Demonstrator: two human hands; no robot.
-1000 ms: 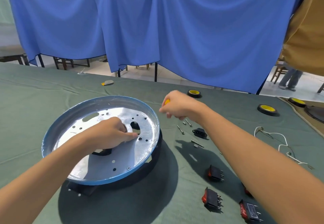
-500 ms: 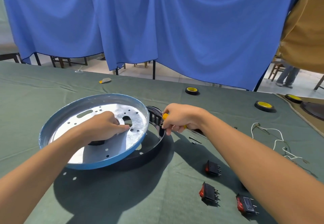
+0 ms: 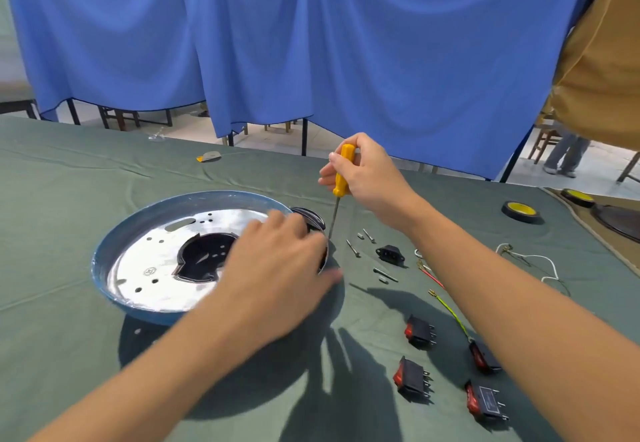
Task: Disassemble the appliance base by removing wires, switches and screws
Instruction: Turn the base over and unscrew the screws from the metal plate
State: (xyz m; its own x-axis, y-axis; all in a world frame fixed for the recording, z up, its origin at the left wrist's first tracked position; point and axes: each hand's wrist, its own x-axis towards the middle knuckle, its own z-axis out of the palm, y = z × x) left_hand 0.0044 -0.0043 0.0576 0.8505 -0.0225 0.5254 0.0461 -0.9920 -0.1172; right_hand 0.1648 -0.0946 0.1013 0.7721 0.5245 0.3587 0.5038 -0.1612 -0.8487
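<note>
The round appliance base point(image 3: 145, 268), blue-rimmed with a shiny perforated metal plate and a dark cut-out in its middle, lies on the green table cloth. My left hand point(image 3: 277, 268) grips its right edge, covering a black part point(image 3: 310, 215) that sticks out behind the rim. My right hand point(image 3: 363, 175) holds a yellow-handled screwdriver point(image 3: 341, 178) upright, its tip down near the base's right rim. Loose screws point(image 3: 369, 235), a black socket point(image 3: 390, 254), red and green wires point(image 3: 446, 303) and several red rocker switches point(image 3: 414, 377) lie to the right.
A white wire point(image 3: 533, 258) lies at the right. Yellow-and-black tape rolls point(image 3: 521, 211) sit at the far right. A small scrap point(image 3: 209, 156) lies at the table's far edge. Blue curtains point(image 3: 311, 43) hang behind; a person's legs point(image 3: 566, 154) stand at the far right.
My right hand has risen and turned the screwdriver upright, tip down. My left hand slid from the plate's middle to its right rim, uncovering the dark cut-out. The base shifted a little.
</note>
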